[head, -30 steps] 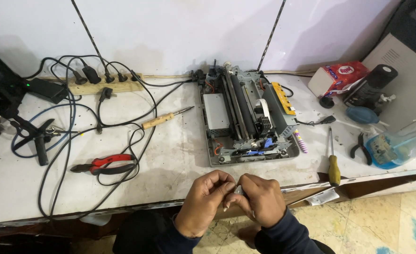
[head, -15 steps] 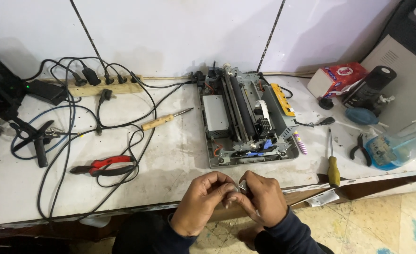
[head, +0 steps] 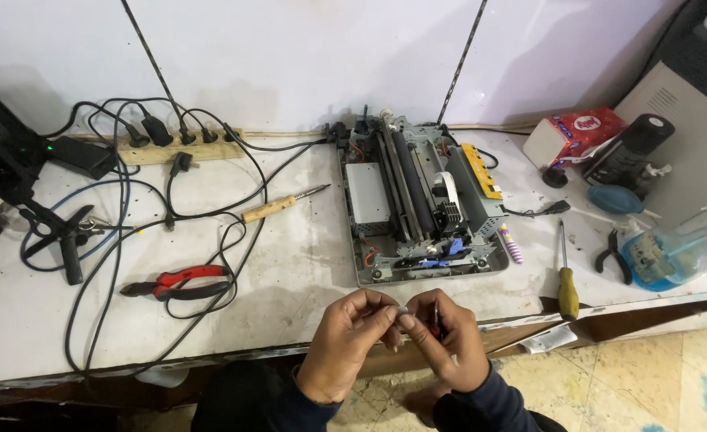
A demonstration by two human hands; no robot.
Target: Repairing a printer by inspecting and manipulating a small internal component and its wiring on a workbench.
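2 hands, left hand and right hand, are pinching a small part between pressed-together fingertips, just below the opened printer, apparently fitting it; next calls for steady alignment.

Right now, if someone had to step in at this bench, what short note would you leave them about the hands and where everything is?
Left hand and right hand: both raised together in front of the bench edge, fingertips pinching a small pale part; it is too small to tell what it is. A thin dark tool seems tucked in the right hand.
Opened printer chassis: flat on the bench, cover off, rollers and ribbon cable exposed.
Yellow-handled screwdriver: lying to the chassis's right, untouched.
Red-handled pliers and wooden-handled soldering iron: lying to its left among the cables.
Done: the chassis is open. Left: the small part is not back in the chassis.
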